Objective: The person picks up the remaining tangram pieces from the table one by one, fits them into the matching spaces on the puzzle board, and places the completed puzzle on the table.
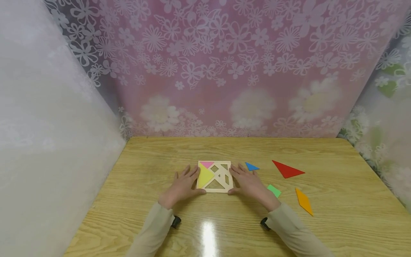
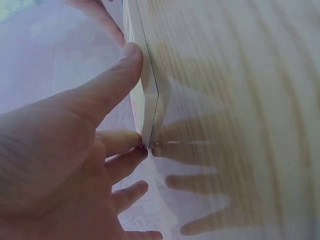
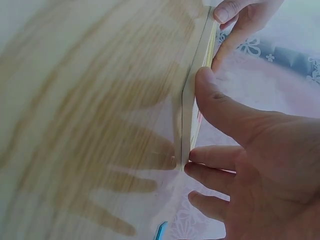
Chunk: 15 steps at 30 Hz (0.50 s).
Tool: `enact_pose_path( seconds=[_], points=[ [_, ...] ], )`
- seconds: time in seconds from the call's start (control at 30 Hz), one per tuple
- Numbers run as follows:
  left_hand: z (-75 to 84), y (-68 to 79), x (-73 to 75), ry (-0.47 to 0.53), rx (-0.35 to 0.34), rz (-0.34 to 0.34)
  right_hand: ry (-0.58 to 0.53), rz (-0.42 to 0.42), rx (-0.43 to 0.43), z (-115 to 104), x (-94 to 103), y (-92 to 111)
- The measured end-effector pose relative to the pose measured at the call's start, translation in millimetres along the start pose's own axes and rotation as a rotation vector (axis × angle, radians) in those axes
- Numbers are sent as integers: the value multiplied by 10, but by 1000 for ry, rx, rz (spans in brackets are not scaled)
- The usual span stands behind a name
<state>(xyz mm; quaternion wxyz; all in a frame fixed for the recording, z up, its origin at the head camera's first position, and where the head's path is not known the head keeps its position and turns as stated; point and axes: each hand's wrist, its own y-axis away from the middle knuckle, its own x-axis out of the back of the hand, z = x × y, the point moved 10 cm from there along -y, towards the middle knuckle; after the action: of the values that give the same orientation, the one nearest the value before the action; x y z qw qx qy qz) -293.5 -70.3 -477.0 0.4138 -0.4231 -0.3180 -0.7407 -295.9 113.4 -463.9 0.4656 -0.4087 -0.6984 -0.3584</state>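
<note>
A pale wooden tangram board (image 1: 214, 191) lies flat on the table between the two hands. A large yellow triangle (image 1: 204, 175) and a pink triangle (image 1: 207, 164) sit in its left and upper-left recesses; the other recesses show the wood below. My left hand (image 1: 183, 185) touches the board's left side with extended fingers, its thumb at the near edge. Opposite it, my right hand (image 1: 252, 184) rests fingertips on the right side, thumb by the near right corner. Both wrist views show the board edge-on, with the left hand (image 2: 65, 145) and right hand (image 3: 265, 135) spread against it.
Right of the board lie a blue triangle (image 1: 252, 166), a red triangle (image 1: 288, 170), an orange parallelogram (image 1: 304, 201) and a green square (image 1: 274, 191), partly behind the right forearm. Floral curtains (image 1: 224, 89) hang around the wooden table (image 1: 144, 157).
</note>
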Motion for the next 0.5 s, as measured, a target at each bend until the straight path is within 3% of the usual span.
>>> enact_pose_path(
  seconds=[0.5],
  points=[
    [132, 18, -35, -13, -20, 7, -7, 4, 0, 80, 7, 132]
  ],
)
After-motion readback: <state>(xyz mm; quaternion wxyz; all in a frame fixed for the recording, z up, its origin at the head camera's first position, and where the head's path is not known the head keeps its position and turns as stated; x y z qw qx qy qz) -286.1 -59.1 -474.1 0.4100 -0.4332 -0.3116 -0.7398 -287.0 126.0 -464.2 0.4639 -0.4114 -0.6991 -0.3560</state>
